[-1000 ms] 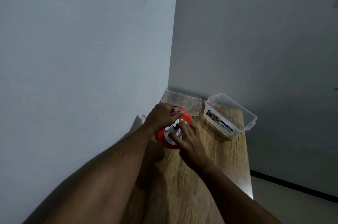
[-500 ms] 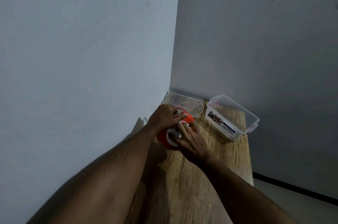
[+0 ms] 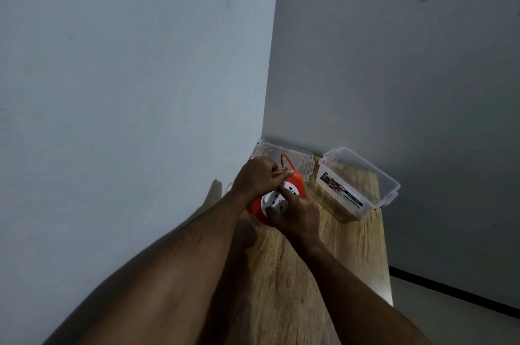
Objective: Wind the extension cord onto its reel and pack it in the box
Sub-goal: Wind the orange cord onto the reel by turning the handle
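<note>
An orange cord reel [image 3: 257, 205] with a white socket face [image 3: 274, 199] rests on the wooden table [image 3: 332, 260] near the corner of the walls. My left hand [image 3: 257, 175] grips the reel's far rim and pinches the red cord there. A short red loop of cord [image 3: 286, 161] sticks up beyond my left fingers. My right hand [image 3: 298, 212] lies on the white face with its fingers curled on it. The clear plastic box [image 3: 358, 184] stands open to the right of the reel.
The box's clear lid [image 3: 284, 157] lies flat in the corner behind the reel. Walls close in on the left and at the back. The table's right edge drops to a floor with a dark skirting line [image 3: 450, 287].
A red loop of cord now shows beyond my left fingers. My right hand has slid round the white face toward me, uncovering more of it. Both hands stay on the reel.
</note>
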A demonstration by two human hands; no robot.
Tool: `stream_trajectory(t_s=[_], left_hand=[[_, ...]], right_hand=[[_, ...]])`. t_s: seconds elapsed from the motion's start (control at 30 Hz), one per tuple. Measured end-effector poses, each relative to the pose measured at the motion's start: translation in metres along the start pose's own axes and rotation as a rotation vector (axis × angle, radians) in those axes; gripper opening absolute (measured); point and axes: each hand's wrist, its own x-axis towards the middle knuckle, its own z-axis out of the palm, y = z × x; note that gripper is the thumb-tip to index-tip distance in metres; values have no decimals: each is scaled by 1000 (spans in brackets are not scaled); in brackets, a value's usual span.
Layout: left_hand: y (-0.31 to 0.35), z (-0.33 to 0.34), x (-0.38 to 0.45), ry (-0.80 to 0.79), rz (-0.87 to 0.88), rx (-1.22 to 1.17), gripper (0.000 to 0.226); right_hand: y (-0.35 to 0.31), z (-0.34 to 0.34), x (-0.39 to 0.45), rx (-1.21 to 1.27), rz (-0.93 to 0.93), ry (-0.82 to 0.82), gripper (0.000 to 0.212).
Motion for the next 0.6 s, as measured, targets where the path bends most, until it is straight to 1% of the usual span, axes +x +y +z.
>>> stream_trajectory(t_s=[0.07,0.13,0.23,0.43,0.53,0.6], left_hand=[[1,1,0,4,17,12,43],[0,2,-1,10,18,10,46],[1,3,-2,17,8,12,48],[3,-1,-3,18,42,59,43],[1,2,-2,21,40,63,48],[1,3,-2,27,45,67,50]], right_hand=[[-8,1,-3,103,146,31,63],[-16,1,-7,263,307,74,62],[-29,3,-10,437,461,154,59],[-45,13,-6,518,726,264,60],[-53,13,1,598,897,310,60],[-56,13,7,641,1026,311,59]])
